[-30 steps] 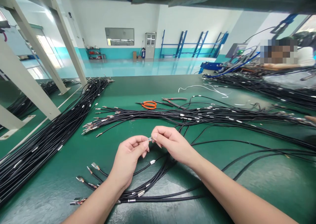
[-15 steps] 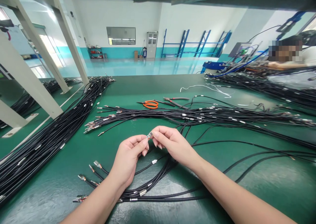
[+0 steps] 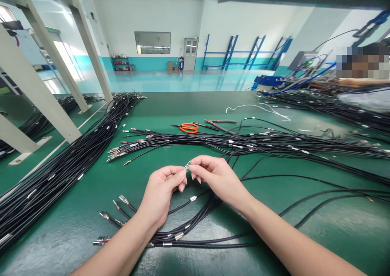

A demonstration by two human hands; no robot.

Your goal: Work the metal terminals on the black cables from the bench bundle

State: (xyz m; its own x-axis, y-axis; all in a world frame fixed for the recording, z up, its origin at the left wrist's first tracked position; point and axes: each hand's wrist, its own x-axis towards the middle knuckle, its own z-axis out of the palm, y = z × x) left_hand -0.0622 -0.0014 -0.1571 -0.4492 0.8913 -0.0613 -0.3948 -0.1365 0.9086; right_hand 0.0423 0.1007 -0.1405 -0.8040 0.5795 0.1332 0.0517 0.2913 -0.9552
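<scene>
A small silvery metal connector (image 3: 187,166) is pinched between the fingertips of both hands, above the green tabletop. My left hand (image 3: 164,186) grips its lower left end, thumb over bent fingers. From the upper right, my right hand (image 3: 210,171) closes thumb and forefinger on its other side. Whether a cable runs from the connector is hidden by the fingers. Below my hands lie several black cables (image 3: 201,215) with silver sleeves. Metal cable ends (image 3: 104,214) with bits of copper colour stick out left of my left forearm.
Behind my hands a bundle of black cables (image 3: 207,140) crosses the table. Beyond it lie orange-handled scissors (image 3: 189,128) and grey-handled pliers (image 3: 224,126). A thick cable bundle (image 3: 70,154) runs along the left, near white posts (image 3: 94,44). At far right a person (image 3: 362,81) sits beside more cables.
The whole view has shifted slightly, so everything sits a little further right. The connector has turned a little between my fingertips; both hands keep the same pinch.
</scene>
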